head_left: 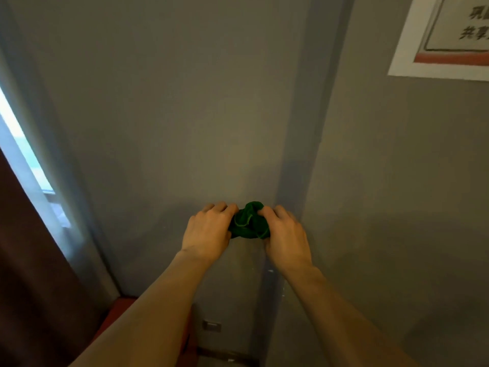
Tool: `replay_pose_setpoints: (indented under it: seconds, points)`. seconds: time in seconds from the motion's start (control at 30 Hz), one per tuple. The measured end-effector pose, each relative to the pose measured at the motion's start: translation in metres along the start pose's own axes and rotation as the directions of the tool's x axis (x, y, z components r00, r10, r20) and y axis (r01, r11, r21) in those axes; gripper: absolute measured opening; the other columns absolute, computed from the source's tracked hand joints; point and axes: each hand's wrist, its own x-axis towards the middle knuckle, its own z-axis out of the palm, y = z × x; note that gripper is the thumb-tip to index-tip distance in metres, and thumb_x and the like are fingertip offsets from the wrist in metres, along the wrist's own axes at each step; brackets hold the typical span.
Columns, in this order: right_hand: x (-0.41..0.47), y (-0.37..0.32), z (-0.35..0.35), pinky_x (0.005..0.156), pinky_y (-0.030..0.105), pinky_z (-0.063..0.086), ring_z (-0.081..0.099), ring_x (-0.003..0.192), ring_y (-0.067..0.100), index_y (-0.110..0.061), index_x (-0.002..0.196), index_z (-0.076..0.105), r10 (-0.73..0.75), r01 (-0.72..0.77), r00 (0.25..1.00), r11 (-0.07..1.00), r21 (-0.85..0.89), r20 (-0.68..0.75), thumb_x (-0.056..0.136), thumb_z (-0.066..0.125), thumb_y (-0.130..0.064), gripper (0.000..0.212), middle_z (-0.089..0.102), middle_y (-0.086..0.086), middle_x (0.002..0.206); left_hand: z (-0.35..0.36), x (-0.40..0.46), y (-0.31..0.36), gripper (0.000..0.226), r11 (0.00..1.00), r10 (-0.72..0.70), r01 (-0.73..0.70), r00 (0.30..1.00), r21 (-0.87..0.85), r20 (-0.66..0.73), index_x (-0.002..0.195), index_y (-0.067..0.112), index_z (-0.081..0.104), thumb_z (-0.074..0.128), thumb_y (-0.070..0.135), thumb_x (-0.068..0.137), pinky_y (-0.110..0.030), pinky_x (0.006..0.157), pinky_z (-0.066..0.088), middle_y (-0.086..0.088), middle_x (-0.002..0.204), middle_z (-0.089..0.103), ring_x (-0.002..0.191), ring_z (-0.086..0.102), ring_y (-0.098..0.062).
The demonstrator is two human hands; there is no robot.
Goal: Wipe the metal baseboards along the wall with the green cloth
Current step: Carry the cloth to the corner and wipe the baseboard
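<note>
A bunched green cloth [248,221] is held between both hands in front of a grey wall. My left hand [209,229] grips its left side, fingers curled over the top. My right hand [285,231] grips its right side the same way. Far below, at the foot of the wall, a dark strip of baseboard [225,353] shows between my forearms; the rest of it is hidden by my arms.
A wall corner edge [304,154] runs top to bottom just right of the cloth. A socket plate [211,326] sits low on the wall. A dark curtain [31,274] and window [23,149] fill the left. A poster [449,35] hangs upper right.
</note>
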Motion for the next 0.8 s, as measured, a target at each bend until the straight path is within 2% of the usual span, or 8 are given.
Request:
replay_pose_setpoints:
  seconds: [0.13, 0.27, 0.4, 0.6, 0.8]
  points:
    - [0.007, -0.013, 0.029, 0.071, 0.046, 0.053, 0.056, 0.099, 0.034, -0.016, 0.121, 0.057, 0.032, -0.031, 0.999, 0.999, -0.009, 0.018, 0.078, 0.063, 0.001, 0.047, 0.059, 0.010, 0.108, 0.017, 0.007, -0.030, 0.039, 0.999, 0.013, -0.012, 0.999, -0.033, 0.035, 0.122, 0.024, 0.053, 0.069, 0.018, 0.087, -0.042, 0.068, 0.047, -0.001, 0.114, 0.060, 0.107, 0.054, -0.028]
    - [0.001, -0.010, 0.062, 0.071, 0.044, 0.052, 0.056, 0.099, 0.033, -0.018, 0.121, 0.058, 0.080, -0.080, 0.996, 0.997, -0.022, 0.045, 0.079, 0.065, -0.002, 0.046, 0.060, 0.009, 0.108, 0.049, -0.001, -0.045, 0.038, 0.998, 0.006, -0.001, 0.996, -0.059, 0.084, 0.121, 0.024, 0.054, 0.069, 0.016, 0.086, -0.042, 0.067, 0.048, -0.001, 0.112, 0.060, 0.107, 0.054, -0.029]
    - [-0.017, 0.001, 0.096, 0.069, 0.043, 0.052, 0.056, 0.099, 0.032, -0.019, 0.119, 0.059, 0.090, -0.090, 0.990, 0.996, -0.008, 0.112, 0.079, 0.067, -0.005, 0.043, 0.060, 0.007, 0.107, 0.088, -0.018, -0.053, 0.039, 0.997, -0.003, 0.014, 0.988, -0.071, 0.155, 0.123, 0.025, 0.052, 0.068, 0.018, 0.088, -0.042, 0.069, 0.049, -0.001, 0.113, 0.060, 0.108, 0.055, -0.028]
    - [-0.048, 0.031, 0.151, 0.079, 0.045, 0.053, 0.056, 0.104, 0.032, -0.021, 0.122, 0.055, 0.127, -0.134, 0.963, 0.991, 0.014, 0.238, 0.078, 0.069, -0.006, 0.049, 0.057, 0.007, 0.117, 0.151, -0.041, -0.054, 0.049, 0.996, -0.042, 0.061, 0.969, -0.068, 0.244, 0.127, 0.027, 0.051, 0.071, 0.015, 0.084, -0.044, 0.068, 0.050, -0.001, 0.112, 0.060, 0.108, 0.056, -0.030]
    - [-0.096, 0.061, 0.209, 0.074, 0.042, 0.051, 0.059, 0.098, 0.034, -0.021, 0.120, 0.056, 0.168, -0.192, 0.920, 0.981, 0.033, 0.353, 0.070, 0.069, -0.002, 0.055, 0.056, 0.008, 0.110, 0.220, -0.081, -0.046, 0.040, 0.990, -0.079, 0.118, 0.927, -0.082, 0.367, 0.118, 0.022, 0.055, 0.071, 0.017, 0.081, -0.044, 0.067, 0.051, -0.003, 0.109, 0.061, 0.105, 0.057, -0.032]
